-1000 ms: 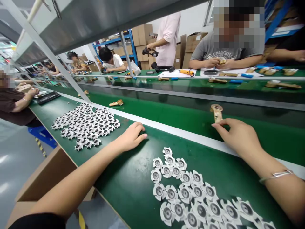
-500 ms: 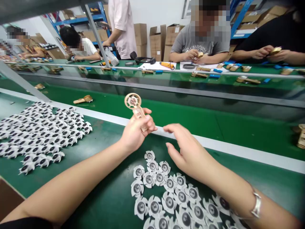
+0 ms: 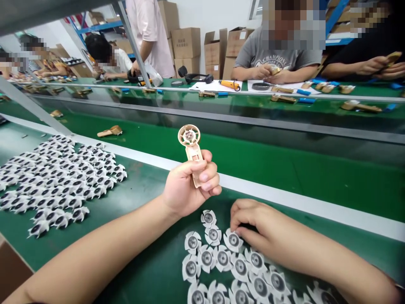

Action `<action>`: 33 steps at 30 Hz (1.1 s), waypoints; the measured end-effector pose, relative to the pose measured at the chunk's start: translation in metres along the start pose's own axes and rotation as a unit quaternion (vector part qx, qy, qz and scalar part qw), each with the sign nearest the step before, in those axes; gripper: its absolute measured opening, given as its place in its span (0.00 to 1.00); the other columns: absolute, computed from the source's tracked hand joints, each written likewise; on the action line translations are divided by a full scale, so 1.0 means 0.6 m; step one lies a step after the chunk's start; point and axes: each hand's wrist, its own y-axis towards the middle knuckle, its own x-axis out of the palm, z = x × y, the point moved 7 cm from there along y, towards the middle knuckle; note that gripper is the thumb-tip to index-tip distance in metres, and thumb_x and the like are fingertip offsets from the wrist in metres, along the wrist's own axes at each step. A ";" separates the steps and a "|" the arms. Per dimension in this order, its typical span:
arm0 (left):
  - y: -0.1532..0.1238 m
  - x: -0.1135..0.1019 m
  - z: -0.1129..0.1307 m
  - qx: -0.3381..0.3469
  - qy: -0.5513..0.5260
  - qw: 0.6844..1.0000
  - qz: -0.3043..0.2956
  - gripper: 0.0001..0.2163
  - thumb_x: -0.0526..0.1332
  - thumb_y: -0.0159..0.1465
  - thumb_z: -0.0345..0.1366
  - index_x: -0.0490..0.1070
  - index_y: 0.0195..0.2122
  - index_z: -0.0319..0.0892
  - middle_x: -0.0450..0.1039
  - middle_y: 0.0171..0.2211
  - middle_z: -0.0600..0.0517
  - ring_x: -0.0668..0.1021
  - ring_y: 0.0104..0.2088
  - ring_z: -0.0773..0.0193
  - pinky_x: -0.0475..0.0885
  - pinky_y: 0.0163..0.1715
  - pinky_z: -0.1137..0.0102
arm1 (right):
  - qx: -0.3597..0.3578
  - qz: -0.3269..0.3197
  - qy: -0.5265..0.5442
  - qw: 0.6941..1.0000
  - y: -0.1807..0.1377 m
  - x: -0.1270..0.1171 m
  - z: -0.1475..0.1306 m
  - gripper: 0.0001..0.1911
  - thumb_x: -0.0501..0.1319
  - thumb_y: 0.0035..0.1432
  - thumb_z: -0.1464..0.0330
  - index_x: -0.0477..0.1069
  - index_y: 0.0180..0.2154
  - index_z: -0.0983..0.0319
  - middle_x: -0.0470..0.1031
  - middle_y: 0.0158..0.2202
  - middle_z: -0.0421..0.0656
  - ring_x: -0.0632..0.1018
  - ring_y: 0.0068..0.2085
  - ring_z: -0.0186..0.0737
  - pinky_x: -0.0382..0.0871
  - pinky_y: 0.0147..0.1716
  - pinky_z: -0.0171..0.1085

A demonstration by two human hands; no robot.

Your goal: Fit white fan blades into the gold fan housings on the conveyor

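My left hand (image 3: 190, 185) is closed round the handle of a beige plastic hand-fan body (image 3: 192, 148), held upright with its round ring head on top. My right hand (image 3: 257, 228) lies knuckles up on the green table (image 3: 152, 261), fingers curled and pinching at one of the white fan blades (image 3: 234, 240). Several more white blades (image 3: 228, 266) lie in a cluster just below both hands. What the right fingertips grip is partly hidden.
A second, larger spread of white fan blades (image 3: 60, 177) covers the table at the left. Beyond a white strip runs a green conveyor belt (image 3: 284, 160) with a beige fan body (image 3: 110, 131) on it. Other people sit and stand at the far bench (image 3: 221, 90).
My left hand, bare a second ago, took the fan body that my right hand brought over from the belt and now holds it upright. My right hand dropped onto the blades.
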 end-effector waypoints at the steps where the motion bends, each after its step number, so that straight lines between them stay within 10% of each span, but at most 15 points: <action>1: 0.001 -0.003 0.002 0.014 0.039 0.999 0.004 0.03 0.55 0.61 0.29 0.61 0.37 0.42 0.57 0.22 0.58 0.65 0.21 0.72 0.68 0.28 0.73 | 0.011 0.015 0.005 1.000 -0.002 -0.010 0.001 0.11 0.56 0.60 0.80 0.68 0.31 0.59 0.70 0.32 0.37 0.72 0.34 0.36 0.65 0.33 0.34; 6: 0.007 -0.032 0.003 0.059 0.287 0.952 0.092 0.08 0.55 0.64 0.35 0.60 0.44 0.44 0.63 0.21 0.59 0.68 0.21 0.69 0.71 0.32 0.69 | 0.077 0.162 0.112 0.977 -0.023 -0.071 -0.001 0.07 0.52 0.67 0.68 0.65 0.35 0.58 0.71 0.29 0.38 0.73 0.30 0.39 0.64 0.28 0.35; 12: -0.005 -0.024 -0.034 0.009 0.557 0.829 0.046 0.10 0.55 0.68 0.43 0.64 0.43 0.42 0.65 0.20 0.57 0.70 0.21 0.67 0.63 0.23 0.74 | 0.077 0.302 0.144 0.939 -0.046 -0.102 -0.032 0.03 0.54 0.66 0.69 0.63 0.36 0.58 0.67 0.23 0.36 0.70 0.24 0.35 0.62 0.23 0.31; 33: -0.026 0.019 -0.034 0.150 0.820 0.550 -0.055 0.04 0.52 0.67 0.35 0.61 0.42 0.43 0.65 0.23 0.55 0.66 0.20 0.65 0.49 0.23 0.72 | 0.101 0.347 0.278 0.890 -0.048 -0.097 -0.024 0.09 0.56 0.62 0.70 0.56 0.41 0.57 0.70 0.21 0.32 0.72 0.21 0.35 0.64 0.21 0.29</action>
